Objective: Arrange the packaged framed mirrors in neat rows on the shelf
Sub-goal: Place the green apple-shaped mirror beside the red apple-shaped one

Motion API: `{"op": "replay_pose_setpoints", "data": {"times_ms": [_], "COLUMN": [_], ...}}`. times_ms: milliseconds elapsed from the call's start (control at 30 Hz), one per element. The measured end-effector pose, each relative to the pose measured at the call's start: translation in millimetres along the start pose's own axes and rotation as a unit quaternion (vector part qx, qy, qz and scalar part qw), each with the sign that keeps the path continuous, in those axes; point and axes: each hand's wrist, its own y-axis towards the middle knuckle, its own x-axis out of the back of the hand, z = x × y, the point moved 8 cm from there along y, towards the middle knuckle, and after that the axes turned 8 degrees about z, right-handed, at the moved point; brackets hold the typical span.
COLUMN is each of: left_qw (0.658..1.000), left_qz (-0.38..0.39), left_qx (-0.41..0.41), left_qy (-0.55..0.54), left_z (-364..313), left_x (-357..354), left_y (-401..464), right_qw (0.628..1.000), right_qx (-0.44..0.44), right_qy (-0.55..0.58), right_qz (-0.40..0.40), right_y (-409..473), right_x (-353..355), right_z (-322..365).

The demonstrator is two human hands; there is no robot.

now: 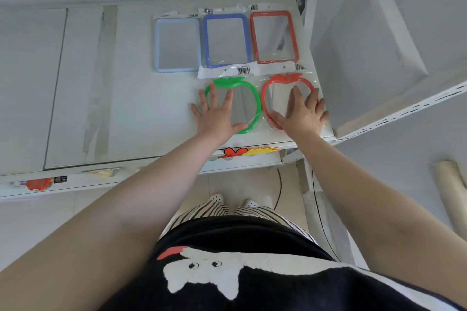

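On the white shelf (126, 83) three packaged rectangular mirrors lie in a back row: a pale blue frame (177, 44), a dark blue frame (227, 40) and a red frame (274, 36). In front of them lie two apple-shaped mirrors in clear bags. My left hand (217, 113) presses flat with spread fingers on the green apple mirror (249, 106). My right hand (302, 113) lies flat on the red apple mirror (278, 91). Both hands hide part of the frames.
The shelf's right side ends at a white upright post (307, 7) and a slotted bracket (404, 106). The shelf's left half is bare apart from taped strips (101, 78). Stickers mark the front edge (249, 151). A cable (280, 189) and a rolled tube (452, 184) lie on the floor.
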Motion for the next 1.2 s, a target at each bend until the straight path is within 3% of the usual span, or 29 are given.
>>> {"op": "replay_pose_setpoints", "data": {"times_ms": [267,500,700,833,1000,1200], "left_qw": [1.0,0.995,0.99,0.991,0.993,0.99], "left_qz": [-0.005,-0.085,-0.12,-0.118,-0.105,-0.106], "left_qx": [-0.007,-0.047,-0.071,-0.059,-0.01,0.077], "left_qy": [0.004,0.013,-0.021,-0.01,0.053,0.047], "left_z": [1,1,18,36,70,144], "left_x": [2,22,50,59,61,46], "left_y": [-1,-6,-30,-61,-110,-183], "right_qw": [1.0,0.995,0.982,0.974,0.952,0.91], "right_qx": [-0.013,0.022,0.157,0.218,0.299,0.401], "right_qy": [0.005,0.077,0.104,0.06,-0.035,-0.09], "right_qz": [-0.004,-0.063,-0.011,0.02,0.049,0.055], "right_y": [-3,-20,-40,-65,-105,-175], "right_x": [4,21,19,15,1,-31], "right_z": [4,35,89,120,159,220]}}
